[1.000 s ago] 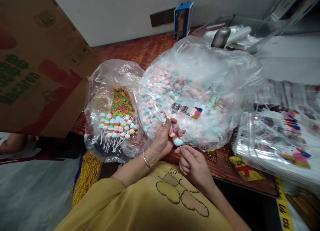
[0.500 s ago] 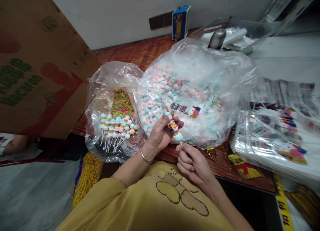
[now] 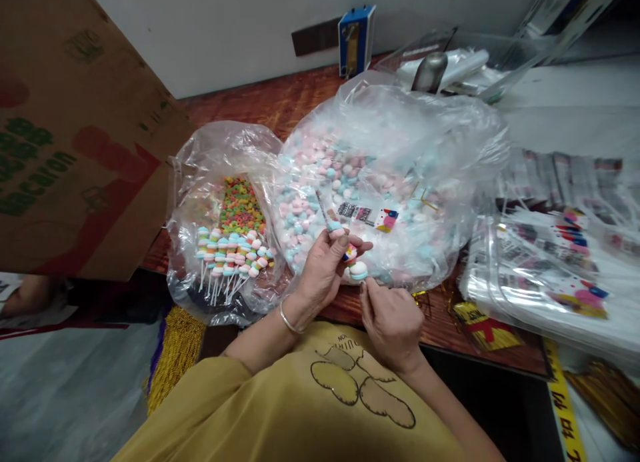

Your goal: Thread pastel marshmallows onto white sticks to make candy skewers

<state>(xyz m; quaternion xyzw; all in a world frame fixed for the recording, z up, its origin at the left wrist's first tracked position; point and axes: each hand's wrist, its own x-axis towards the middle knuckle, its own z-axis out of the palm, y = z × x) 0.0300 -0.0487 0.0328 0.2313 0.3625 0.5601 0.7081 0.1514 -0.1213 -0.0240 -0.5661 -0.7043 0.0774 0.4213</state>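
My left hand (image 3: pixel 323 265) is closed round a marshmallow lollipop (image 3: pixel 358 271) in a clear printed wrapper, with pale blue, pink and white pieces showing past the fingers. A narrow strip of the wrapper stands up above the thumb. At the lollipop's lower end my right hand (image 3: pixel 393 319) is closed, thumb and forefinger pinched where the stick comes out; the stick itself is mostly hidden by the fingers. Just beyond both hands lies a big clear bag (image 3: pixel 430 135) of pink, blue and white marshmallows, with a flat printed wrapper (image 3: pixel 367 215) on top.
To the left, several finished lollipops (image 3: pixel 230 255) and small coloured candies (image 3: pixel 243 205) lie on a clear bag. A cardboard box (image 3: pixel 90 149) stands at far left. Stacked printed bags (image 3: pixel 545 269) lie right, beside a gold packet (image 3: pixel 487 325). A blue box (image 3: pixel 356 42) stands behind.
My right hand has rolled over so its back shows, still pinching at the lollipop's lower end. My left hand keeps its hold, and more wrapper shows above the thumb. The view has shifted slightly.
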